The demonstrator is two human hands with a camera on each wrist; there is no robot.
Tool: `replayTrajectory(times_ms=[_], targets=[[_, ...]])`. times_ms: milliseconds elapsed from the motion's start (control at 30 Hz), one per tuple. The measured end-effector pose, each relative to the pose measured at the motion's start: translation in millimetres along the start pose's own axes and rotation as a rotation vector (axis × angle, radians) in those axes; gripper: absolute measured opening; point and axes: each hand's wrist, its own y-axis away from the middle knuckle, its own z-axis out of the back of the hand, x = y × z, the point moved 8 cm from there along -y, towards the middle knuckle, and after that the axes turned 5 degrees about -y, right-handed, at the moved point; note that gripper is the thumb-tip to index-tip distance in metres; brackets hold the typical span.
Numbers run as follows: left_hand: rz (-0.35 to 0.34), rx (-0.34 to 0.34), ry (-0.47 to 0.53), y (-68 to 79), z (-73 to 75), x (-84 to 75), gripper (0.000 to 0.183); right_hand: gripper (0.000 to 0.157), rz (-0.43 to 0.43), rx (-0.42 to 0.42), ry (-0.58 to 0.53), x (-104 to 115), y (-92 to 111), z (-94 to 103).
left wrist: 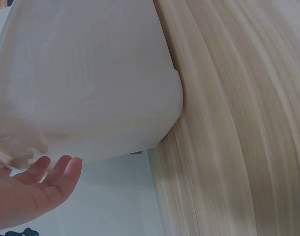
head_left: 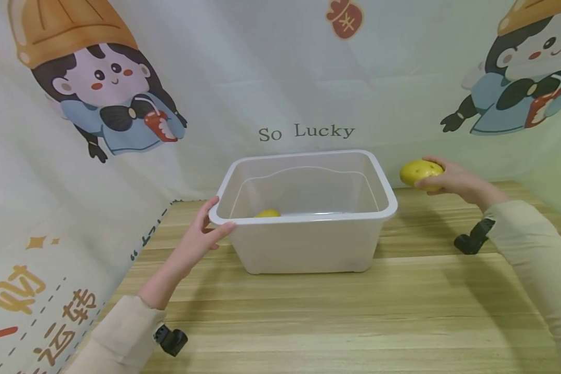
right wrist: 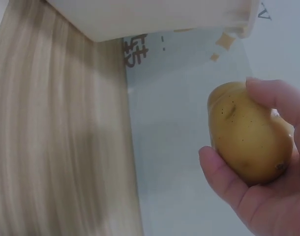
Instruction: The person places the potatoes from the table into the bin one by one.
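Observation:
A white plastic bin [head_left: 308, 246] stands on the table with its opening upward. My left hand [head_left: 205, 228] holds its front left corner, the thumb along the front rim and the index finger at the left rim. In the left wrist view, the other fingers [left wrist: 66, 179] curve loosely outside the wall. To the right of the bin, my right hand [head_left: 455, 182] grips a yellow potato [right wrist: 248, 132] between thumb and fingers, raised above the table. Inside the bin a yellow rounded thing [head_left: 268, 213] peeks over the front rim, its lower part hidden.
The wood-grain table [head_left: 308, 317] extends in front of the bin and to both sides. Close behind the bin hangs a pale printed cloth [head_left: 271, 78], which also runs along the left side. A small black device [head_left: 474, 236] sits at the right sleeve, another [head_left: 170, 340] at the left.

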Motion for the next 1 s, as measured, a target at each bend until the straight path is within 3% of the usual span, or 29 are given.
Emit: replayTrajectory(times_ms=[1000], targets=[[0.005,0.009,0.011,0.4,-0.3,1.4,0.078,0.08,0.027,0.006,0.08,45.9,-7.2,10.4]])
